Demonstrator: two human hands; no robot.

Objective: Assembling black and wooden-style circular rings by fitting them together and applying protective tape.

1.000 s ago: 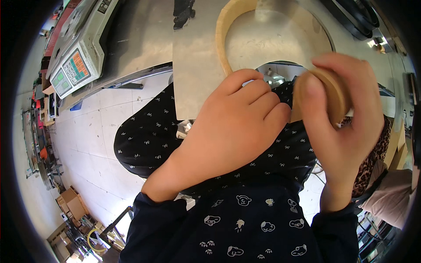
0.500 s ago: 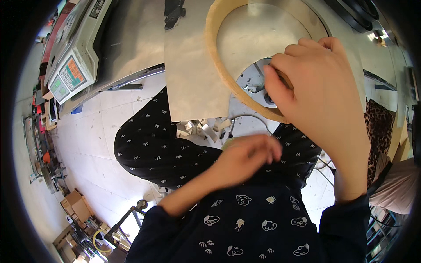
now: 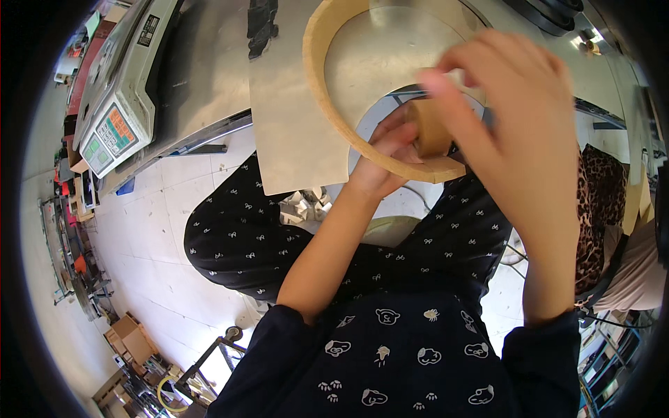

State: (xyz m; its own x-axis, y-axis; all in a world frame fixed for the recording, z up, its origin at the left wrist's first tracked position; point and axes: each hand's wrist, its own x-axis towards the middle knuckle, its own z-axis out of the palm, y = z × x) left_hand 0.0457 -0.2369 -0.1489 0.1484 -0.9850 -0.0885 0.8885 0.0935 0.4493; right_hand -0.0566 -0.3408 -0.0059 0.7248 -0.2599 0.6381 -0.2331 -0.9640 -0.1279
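A large tan ring (image 3: pixel 327 104), flat-banded and open in the middle, stands at the table's near edge with its near side jutting out over my lap. My left hand (image 3: pixel 380 167) reaches up beneath the ring's near side. Its fingers close on the edge of a smaller brown roll (image 3: pixel 433 129), which looks like tape, seen inside the ring. Just right of that roll is my right hand (image 3: pixel 512 104), blurred, with thumb and fingers apart. Its thumb tip comes close to the roll's upper edge; whether they touch I cannot tell.
A scale (image 3: pixel 115 132) with a keypad stands on the metal table at left. Under the ring lies a tan sheet (image 3: pixel 296 132) overhanging the edge. Black round parts (image 3: pixel 547 14) sit at far right. Pale scraps (image 3: pixel 306 205) lie between my knees. A leopard-print cloth (image 3: pixel 603 202) hangs at right.
My left hand has moved up from my lap to the brown roll. My right hand has opened and lifted away from the ring. The ring appears shifted slightly left in view.
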